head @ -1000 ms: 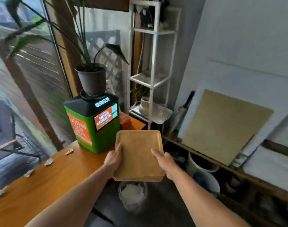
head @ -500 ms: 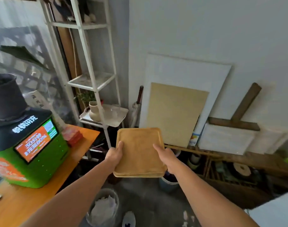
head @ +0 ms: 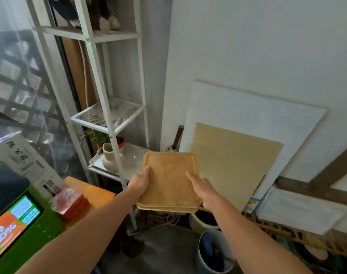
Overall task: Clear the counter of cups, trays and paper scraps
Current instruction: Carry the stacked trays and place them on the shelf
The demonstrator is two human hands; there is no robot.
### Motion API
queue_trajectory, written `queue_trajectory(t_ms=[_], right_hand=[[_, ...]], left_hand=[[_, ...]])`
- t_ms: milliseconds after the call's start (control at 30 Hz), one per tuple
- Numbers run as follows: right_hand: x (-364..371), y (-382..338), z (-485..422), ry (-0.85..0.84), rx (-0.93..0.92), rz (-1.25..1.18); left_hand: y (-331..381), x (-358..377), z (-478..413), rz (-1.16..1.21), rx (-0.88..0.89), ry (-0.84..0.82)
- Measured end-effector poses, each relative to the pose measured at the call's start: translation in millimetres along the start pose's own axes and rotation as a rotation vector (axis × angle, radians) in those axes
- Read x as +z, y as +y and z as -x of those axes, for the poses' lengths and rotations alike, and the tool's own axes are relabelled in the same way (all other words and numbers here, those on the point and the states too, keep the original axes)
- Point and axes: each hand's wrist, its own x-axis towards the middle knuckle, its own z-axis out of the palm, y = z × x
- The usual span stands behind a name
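A tall white shelf rack (head: pixel 101 80) stands in the corner against the wall, and pale boards (head: pixel 235 155) lean upright beside it, propped there out of the way. The orange desk (head: pixel 93 191) shows only its far corner at the left, carrying a green machine (head: pixel 20 224) with a lit screen and a small red box (head: pixel 69 201) near the edge.

Out past the desk's end, over the floor and level with the rack's low shelf, the wooden tray (head: pixel 168 182) is held flat in the air. It looks like a stack of two or more, judging by the layered near edge. The left hand (head: pixel 139 183) grips the tray's left side and the right hand (head: pixel 204 191) its right side, thumbs lying on top and fingers (head: pixel 192 177) curled under the rim out of sight. Two opposed grips keep the stack level and stop it sliding apart.

On the low shelf a white tray (head: pixel 133 161) already holds a cream jug (head: pixel 109 159), likely where the wooden one is headed. A bucket (head: pixel 212 252) sits on the floor below.
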Motion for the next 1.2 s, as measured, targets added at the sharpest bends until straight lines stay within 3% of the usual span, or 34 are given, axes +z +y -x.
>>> queue_trajectory(t_ms=[367, 533, 700, 1000, 1200], right_hand=[[31, -132, -126, -0.127, -0.081, 0.016], [52, -211, -183, -0.246, -0.148, 0.033], [83, -295, -242, -0.436, -0.200, 0.077], [169, -389, -306, -0.711, -0.255, 0.344], [217, -414, -331, -0.846, -0.289, 0.452]], left_hand=[[102, -31, -119, 0.013, 0.042, 0.125], [153, -50, -176, -0.001, 0.084, 0.332], [200, -74, -222, 0.114, 0.018, 0.485], [218, -115, -261, 0.325, -0.097, 0.762], [212, -130, -275, 0.485, -0.173, 0.827]])
